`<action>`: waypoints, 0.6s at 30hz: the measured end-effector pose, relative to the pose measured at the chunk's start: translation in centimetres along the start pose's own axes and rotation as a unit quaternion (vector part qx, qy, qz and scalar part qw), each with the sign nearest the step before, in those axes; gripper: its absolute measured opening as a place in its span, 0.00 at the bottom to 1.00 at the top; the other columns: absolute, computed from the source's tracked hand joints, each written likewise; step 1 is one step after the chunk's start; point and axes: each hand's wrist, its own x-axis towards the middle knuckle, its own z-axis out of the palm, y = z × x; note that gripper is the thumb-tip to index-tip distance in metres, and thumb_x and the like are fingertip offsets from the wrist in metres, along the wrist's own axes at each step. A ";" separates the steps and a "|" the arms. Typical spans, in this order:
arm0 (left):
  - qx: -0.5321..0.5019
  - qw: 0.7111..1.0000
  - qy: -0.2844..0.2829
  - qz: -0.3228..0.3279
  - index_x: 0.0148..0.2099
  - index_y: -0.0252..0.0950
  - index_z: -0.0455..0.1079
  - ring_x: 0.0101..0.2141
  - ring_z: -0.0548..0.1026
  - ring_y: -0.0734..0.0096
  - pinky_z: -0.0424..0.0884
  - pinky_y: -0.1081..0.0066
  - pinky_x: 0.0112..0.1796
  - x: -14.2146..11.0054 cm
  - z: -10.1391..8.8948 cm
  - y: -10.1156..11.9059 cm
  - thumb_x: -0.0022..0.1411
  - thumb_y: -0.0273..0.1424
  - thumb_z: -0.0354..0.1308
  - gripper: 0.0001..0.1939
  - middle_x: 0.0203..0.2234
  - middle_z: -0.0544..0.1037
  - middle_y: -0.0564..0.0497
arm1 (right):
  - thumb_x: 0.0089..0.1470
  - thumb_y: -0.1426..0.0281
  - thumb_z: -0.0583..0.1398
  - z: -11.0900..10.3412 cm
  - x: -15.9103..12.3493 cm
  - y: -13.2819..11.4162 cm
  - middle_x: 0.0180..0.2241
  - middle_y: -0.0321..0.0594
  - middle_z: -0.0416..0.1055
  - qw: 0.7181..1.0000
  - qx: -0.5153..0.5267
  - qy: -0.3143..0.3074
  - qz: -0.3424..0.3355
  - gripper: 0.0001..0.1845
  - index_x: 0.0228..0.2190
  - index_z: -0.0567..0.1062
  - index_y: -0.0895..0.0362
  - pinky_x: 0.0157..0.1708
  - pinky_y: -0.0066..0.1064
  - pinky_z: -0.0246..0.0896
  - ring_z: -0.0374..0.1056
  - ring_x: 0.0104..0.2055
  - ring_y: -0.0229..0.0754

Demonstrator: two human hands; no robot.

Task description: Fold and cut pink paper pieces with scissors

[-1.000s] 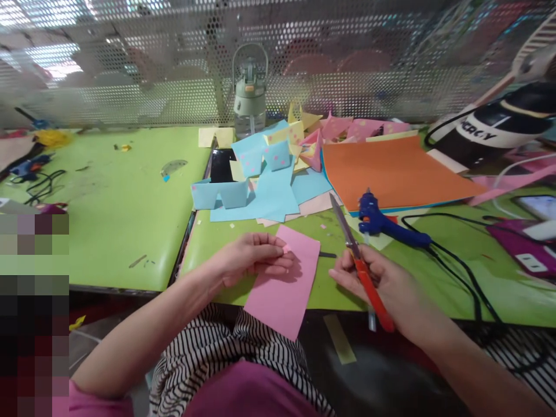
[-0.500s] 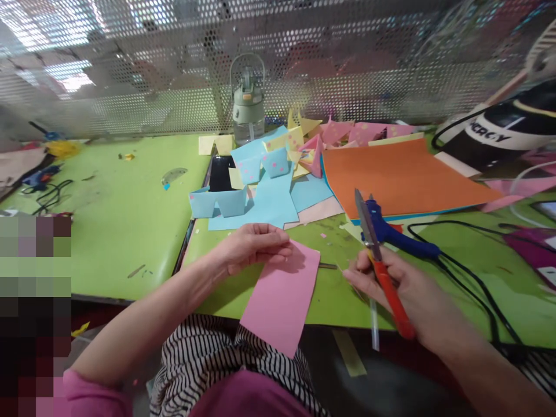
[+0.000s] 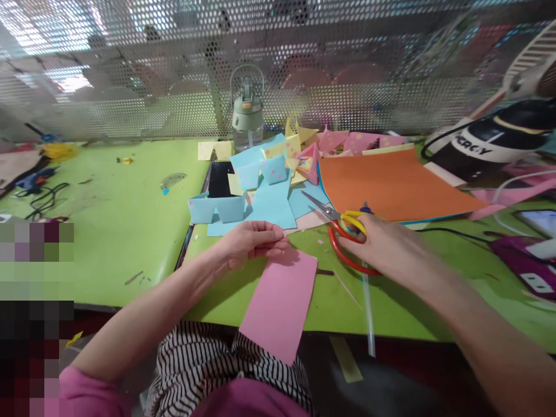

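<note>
My left hand [image 3: 264, 238] is closed in a pinch over the upper end of a pink paper sheet [image 3: 280, 304]. A tiny pale bit shows at its fingertips; I cannot make out what it is. The sheet rests on the table and hangs over the front edge above my lap. In my right hand [image 3: 380, 240] are scissors [image 3: 330, 213] with yellow and red handles, blades pointing up and left. Behind that hand a blue glue gun [image 3: 365, 207] is mostly hidden, with a clear glue stick [image 3: 369, 315] reaching past the table edge.
Light blue paper pieces [image 3: 271, 202] and a black phone [image 3: 219, 179] lie ahead. Orange sheets [image 3: 391, 182] are stacked to the right. A bottle [image 3: 247, 113] stands by the perforated metal screen [image 3: 174, 69]. A cable [image 3: 456, 233] crosses the green table [image 3: 130, 231] on the right.
My right hand has moved up and slightly left, turning the scissors so that the blades point left. The glue gun is now largely covered by that hand. The left hand has barely moved.
</note>
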 end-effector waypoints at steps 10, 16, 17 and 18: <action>-0.037 0.999 -0.017 -0.011 0.35 0.28 0.73 0.27 0.78 0.78 0.74 0.75 0.36 -0.3 0.4 -0.1 0.61 0.16 0.57 0.05 0.28 0.78 0.48 | 0.53 0.52 0.57 1.9 0.5 -0.5 0.28 0.46 0.72 0.993 -0.115 -0.027 -0.003 0.16 0.32 0.69 0.52 0.26 0.35 0.49 0.69 0.30 0.54; -0.050 0.999 -0.014 -0.015 0.36 0.28 0.73 0.28 0.79 0.76 0.74 0.75 0.36 -0.1 0.6 -0.5 0.63 0.17 0.55 0.06 0.28 0.79 0.46 | 0.54 0.53 0.57 1.9 0.8 -1.5 0.30 0.54 0.73 0.986 -0.163 -0.019 0.032 0.18 0.33 0.69 0.56 0.26 0.36 0.49 0.71 0.33 0.58; -0.053 0.998 -0.015 -0.015 0.36 0.28 0.73 0.28 0.79 0.76 0.75 0.75 0.36 -0.1 0.6 -0.5 0.63 0.18 0.55 0.06 0.29 0.79 0.46 | 0.54 0.53 0.56 1.9 0.9 -1.6 0.30 0.54 0.74 0.984 -0.171 -0.020 0.036 0.19 0.33 0.69 0.57 0.26 0.37 0.49 0.71 0.33 0.58; -0.056 0.998 -0.016 -0.012 0.36 0.28 0.73 0.28 0.79 0.76 0.75 0.75 0.35 -0.1 0.6 -0.5 0.64 0.20 0.55 0.06 0.29 0.79 0.46 | 0.55 0.52 0.56 1.9 1.0 -1.6 0.29 0.55 0.74 0.983 -0.179 -0.020 0.040 0.20 0.34 0.69 0.57 0.26 0.37 0.49 0.72 0.33 0.59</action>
